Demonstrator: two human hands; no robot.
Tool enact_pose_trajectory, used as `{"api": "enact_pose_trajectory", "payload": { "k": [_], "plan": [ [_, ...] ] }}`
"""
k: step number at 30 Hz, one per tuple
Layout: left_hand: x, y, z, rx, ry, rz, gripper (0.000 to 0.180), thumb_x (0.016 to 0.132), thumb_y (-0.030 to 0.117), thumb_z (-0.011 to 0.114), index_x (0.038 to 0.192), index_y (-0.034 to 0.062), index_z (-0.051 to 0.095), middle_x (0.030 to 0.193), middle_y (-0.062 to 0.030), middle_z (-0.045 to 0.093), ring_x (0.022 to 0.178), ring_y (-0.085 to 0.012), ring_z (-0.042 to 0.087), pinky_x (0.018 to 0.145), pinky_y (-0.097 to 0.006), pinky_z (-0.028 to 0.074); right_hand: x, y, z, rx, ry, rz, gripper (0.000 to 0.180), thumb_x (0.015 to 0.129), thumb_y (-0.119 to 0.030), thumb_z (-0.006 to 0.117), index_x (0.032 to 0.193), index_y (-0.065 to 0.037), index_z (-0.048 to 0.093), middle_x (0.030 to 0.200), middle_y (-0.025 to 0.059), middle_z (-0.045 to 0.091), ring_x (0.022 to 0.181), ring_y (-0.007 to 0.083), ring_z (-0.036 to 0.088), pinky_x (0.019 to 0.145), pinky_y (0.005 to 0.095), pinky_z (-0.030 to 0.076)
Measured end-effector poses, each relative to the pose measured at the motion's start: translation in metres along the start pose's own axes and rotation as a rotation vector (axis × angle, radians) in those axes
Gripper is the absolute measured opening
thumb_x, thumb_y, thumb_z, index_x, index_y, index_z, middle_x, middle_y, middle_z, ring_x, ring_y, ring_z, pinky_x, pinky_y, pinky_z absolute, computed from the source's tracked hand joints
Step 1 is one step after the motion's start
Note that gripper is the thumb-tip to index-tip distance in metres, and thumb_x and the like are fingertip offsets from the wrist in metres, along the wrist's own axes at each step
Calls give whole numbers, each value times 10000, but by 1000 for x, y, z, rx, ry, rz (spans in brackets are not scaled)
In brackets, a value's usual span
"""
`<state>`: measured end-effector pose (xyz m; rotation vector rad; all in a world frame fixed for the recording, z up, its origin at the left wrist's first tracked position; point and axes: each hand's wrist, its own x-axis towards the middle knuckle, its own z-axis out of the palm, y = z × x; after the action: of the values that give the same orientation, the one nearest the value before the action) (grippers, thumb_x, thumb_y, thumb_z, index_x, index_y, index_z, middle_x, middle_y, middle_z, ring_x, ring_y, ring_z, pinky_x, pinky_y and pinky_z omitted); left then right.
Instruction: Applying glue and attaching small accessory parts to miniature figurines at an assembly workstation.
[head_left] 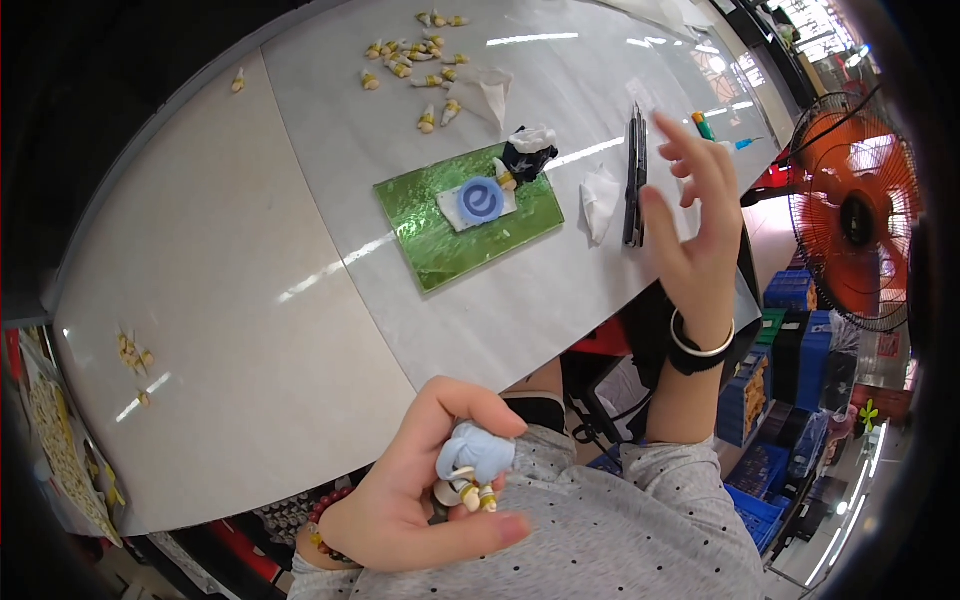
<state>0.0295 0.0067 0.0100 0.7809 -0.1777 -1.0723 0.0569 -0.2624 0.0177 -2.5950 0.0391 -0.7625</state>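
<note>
Close to my body, my left hand (420, 480) is closed around a small figurine (476, 455) with a light-blue top and tiny cream-and-gold parts below. My fingers hide some of it. My right hand (700, 220) is raised over the table's right side, fingers apart and holding nothing. Nearest to it are dark, slim, pointed tools (636, 175), which look like tweezers lying side by side. In the middle sits a shiny green plate (430, 255) bearing a round blue piece (481, 201) with a swirl on a white pad. One small cream-and-gold part (504, 176) lies beside it.
Several cream-and-gold parts (398, 68) are scattered at the back, others (132, 352) at the left. A black-and-white crumpled bundle (529, 152) rests at the plate's corner. White tissues (600, 203) lie near the tools. An orange fan (856, 215) and blue crates (755, 512) stand at right.
</note>
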Motion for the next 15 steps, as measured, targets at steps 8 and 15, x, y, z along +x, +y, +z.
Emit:
{"api": "enact_pose_trajectory", "payload": {
  "k": [8, 15],
  "plan": [
    [0, -6, 0, -66, -22, 23, 512, 729, -19, 652, 1125, 77, 342, 804, 22, 415, 622, 5, 355, 567, -142, 291, -11, -10, 12, -144, -158, -159, 321, 592, -96, 634, 912, -72, 624, 955, 62, 581, 884, 261, 502, 787, 349, 399],
    [1, -6, -1, -56, -33, 29, 520, 728, -14, 656, 1129, 73, 336, 805, 18, 423, 630, -3, 365, 573, -149, 297, -22, -25, 5, 216, -14, -86, 209, 578, 65, 571, 746, -36, 642, 593, 44, 517, 552, 153, 503, 497, 241, 385]
  ]
}}
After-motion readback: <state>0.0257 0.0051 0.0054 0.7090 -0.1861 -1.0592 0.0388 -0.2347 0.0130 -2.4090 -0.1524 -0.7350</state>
